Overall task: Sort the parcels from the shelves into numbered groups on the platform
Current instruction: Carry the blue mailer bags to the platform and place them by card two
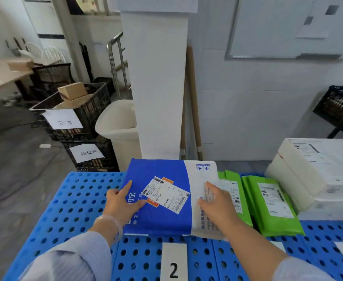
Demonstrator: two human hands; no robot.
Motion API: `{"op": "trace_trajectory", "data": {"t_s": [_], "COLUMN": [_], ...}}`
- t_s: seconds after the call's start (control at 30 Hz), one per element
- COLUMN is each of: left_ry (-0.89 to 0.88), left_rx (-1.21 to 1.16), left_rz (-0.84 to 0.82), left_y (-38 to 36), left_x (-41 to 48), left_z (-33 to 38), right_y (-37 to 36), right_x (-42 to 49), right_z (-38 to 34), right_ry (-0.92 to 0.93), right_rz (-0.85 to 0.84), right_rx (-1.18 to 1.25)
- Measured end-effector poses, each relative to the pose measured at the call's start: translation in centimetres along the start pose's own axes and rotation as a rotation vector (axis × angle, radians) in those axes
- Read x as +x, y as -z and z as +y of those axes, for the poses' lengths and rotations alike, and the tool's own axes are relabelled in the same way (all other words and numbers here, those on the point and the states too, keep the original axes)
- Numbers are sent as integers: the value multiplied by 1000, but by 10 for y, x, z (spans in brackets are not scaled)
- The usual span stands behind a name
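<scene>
Blue-and-white parcel (166, 220) lies flat on the blue perforated platform (79, 199), just beyond the card marked 2 (173, 260). Left hand (120, 203) grips the parcel's left edge, thumb and forefinger on top, other fingers curled at the edge. Right hand (217, 205) rests palm down on the white end, fingers (209, 191) straight, holding nothing. Green parcels (272, 220) lie just right of it; white boxes (328, 179) are stacked at far right.

One blue-and-white parcel (163, 219), two green mailers (273, 223) in view, two stacked white boxes (318, 171), one card numbered 2 (173, 260), two paper-labelled black crates (94, 110), one cream bin (119, 130)
</scene>
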State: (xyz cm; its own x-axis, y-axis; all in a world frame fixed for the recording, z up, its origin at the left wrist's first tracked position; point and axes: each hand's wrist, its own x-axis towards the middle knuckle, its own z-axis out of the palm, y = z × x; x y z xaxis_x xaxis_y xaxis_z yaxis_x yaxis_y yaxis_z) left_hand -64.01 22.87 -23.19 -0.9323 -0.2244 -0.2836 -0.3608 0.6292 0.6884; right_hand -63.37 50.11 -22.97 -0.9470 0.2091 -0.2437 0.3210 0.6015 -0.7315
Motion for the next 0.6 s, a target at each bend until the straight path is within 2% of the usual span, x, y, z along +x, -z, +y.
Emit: {"op": "trace_trajectory", "data": {"t_s": [0.27, 0.5, 0.6], "left_ry": [48, 84, 102], "left_rx": [49, 75, 242], "left_rz": [4, -53, -95], "left_y": [-16, -32, -28], "left_x": [56, 68, 66], "left_z": [-30, -53, -51], "right_y": [-43, -61, -59], "right_x": [51, 56, 53], "right_z": [6, 20, 17], "right_ry": [-37, -33, -29], "right_rz": [-65, -81, -106], "right_rx": [-74, -141, -194]}}
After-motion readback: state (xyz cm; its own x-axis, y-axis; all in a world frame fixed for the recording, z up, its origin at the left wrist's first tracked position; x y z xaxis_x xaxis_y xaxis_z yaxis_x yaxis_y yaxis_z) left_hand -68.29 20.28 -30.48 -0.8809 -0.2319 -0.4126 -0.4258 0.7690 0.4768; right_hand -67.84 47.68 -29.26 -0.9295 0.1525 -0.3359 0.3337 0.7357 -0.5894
